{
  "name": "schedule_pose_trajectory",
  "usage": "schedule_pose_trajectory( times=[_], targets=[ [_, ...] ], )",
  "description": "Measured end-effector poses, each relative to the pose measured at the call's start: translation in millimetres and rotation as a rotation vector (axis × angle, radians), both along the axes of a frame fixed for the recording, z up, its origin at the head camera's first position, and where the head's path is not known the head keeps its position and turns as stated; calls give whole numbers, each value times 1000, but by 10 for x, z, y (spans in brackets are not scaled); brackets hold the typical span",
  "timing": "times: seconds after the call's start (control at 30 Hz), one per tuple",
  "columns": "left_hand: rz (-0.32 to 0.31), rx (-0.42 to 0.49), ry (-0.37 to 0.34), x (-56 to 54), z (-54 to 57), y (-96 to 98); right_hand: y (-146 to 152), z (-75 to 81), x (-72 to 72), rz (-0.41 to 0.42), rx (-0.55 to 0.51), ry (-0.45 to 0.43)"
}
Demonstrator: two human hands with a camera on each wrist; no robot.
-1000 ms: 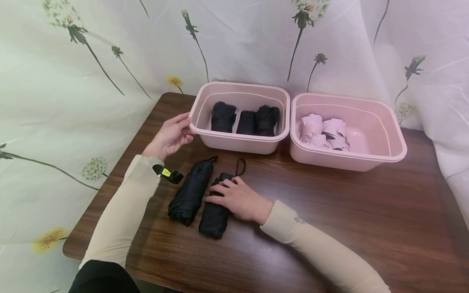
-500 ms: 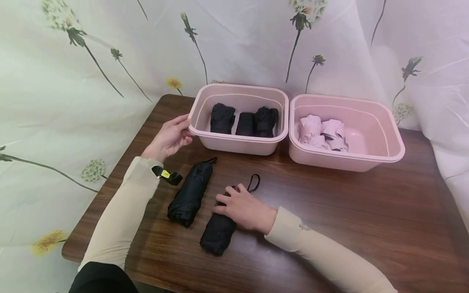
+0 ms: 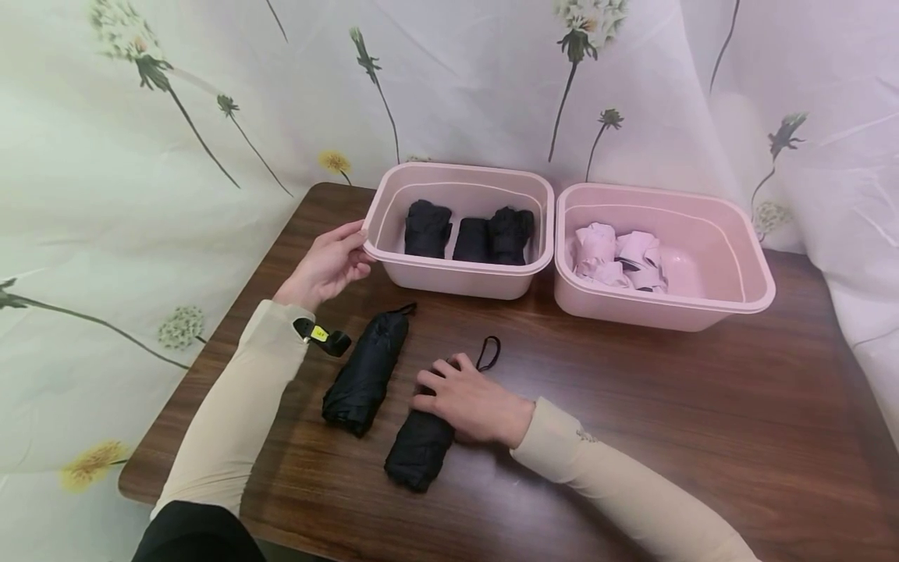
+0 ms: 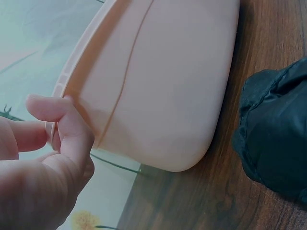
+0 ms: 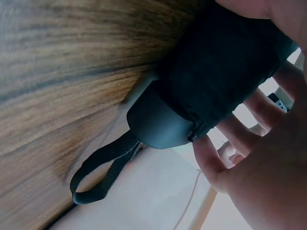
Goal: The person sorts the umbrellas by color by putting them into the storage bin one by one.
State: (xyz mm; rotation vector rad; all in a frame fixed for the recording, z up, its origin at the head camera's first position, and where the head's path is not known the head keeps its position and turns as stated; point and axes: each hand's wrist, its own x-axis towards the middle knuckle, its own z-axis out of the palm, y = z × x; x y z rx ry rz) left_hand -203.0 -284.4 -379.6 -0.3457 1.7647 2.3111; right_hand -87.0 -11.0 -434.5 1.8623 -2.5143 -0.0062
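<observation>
My left hand (image 3: 330, 261) pinches the left corner rim of a pink plastic basin (image 3: 456, 279); the left wrist view shows thumb and fingers on either side of that rim (image 4: 60, 86). Across a black folded umbrella (image 3: 419, 453) on the table, my right hand (image 3: 470, 398) has its fingers curled. In the right wrist view the umbrella's dark handle end (image 5: 158, 120) and looped strap (image 5: 103, 167) stick out past the hand. A second black folded umbrella (image 3: 367, 371) lies to its left, its strap toward the basin.
Inside the left basin stand several black rolled bundles (image 3: 427, 228). Right beside it, a second pink basin (image 3: 653, 312) holds several light pink rolled bundles (image 3: 597, 246). Both sit at the back of the brown wooden table (image 3: 632, 406), before a flower-print cloth (image 3: 456, 78).
My right hand has drawn its umbrella toward me and a little right, away from the other umbrella, then stayed nearly still. The left hand keeps its hold on the basin rim.
</observation>
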Motion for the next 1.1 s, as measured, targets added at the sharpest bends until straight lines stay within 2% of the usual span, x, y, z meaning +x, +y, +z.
schedule_pose_trajectory(
  times=[0.3,0.53,0.7,0.87,1.1],
  targets=[
    [0,2,2,-18,-3,0,29,-25,-7,33,-42,71],
    [-9,5,6,-21,-4,-7,43,-2,9,34,-67,78],
    [3,8,-2,-27,-16,-8,70,125,12,15,-101,22],
    [6,4,-2,-33,-24,-7,125,317,-22,-5,-154,-72],
    [2,-10,1,-26,-20,-8,224,573,-86,-15,-328,-201]
  ],
)
